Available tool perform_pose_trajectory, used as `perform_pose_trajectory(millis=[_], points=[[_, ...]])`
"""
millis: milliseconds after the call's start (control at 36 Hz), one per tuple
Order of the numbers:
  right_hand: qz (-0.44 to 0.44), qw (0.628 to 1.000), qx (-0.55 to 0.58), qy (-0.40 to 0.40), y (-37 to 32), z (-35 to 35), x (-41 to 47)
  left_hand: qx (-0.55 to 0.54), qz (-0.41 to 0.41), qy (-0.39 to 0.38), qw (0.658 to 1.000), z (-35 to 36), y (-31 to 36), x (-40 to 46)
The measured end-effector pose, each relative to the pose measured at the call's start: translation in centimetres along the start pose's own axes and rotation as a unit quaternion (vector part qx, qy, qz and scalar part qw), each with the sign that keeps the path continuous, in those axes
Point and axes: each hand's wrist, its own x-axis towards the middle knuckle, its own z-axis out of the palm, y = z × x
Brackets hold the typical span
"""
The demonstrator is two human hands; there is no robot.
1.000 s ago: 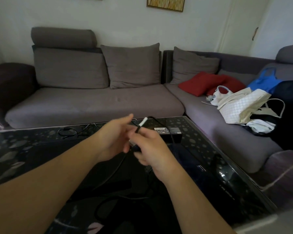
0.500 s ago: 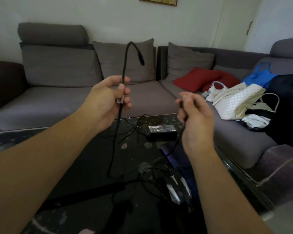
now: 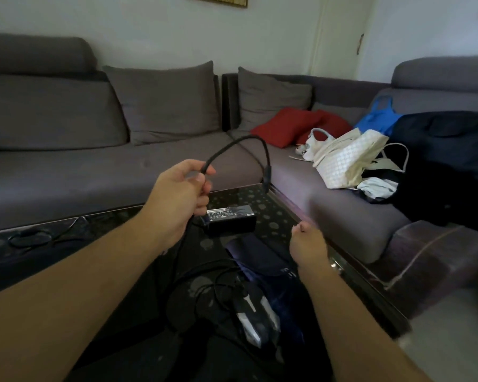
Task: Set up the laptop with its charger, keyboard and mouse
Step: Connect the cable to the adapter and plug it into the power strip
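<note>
Left hand (image 3: 177, 197) grips the charger cable (image 3: 240, 142) above the table; right hand (image 3: 308, 248) seemingly curled, holding nothing

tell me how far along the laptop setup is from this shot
Early stage. Done: the charger brick sits out on the glass table. In hand: the left hand pinches the charger cable, its plug end dangling free; the right hand holds nothing visible. Left: nothing is plugged in, the mouse lies amid loose cords, and no open laptop or keyboard can be made out.
</note>
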Motion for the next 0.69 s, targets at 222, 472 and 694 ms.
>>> perform_pose_trajectory(millis=[222,472,694], points=[[-0.038,0.992,0.092,-0.081,-3.8,0.0,-1.7,0.038,-0.032,-0.034,0.998,3.4,-3.3,1.1],[-0.090,0.991,0.016,-0.095,-4.0,1.7,2.3,0.142,-0.058,-0.072,0.986,5.2,-7.1,2.1],[-0.110,0.985,-0.056,-0.120,-0.5,1.8,6.2,0.208,-0.127,-0.252,0.937,4.2,-9.9,5.3]])
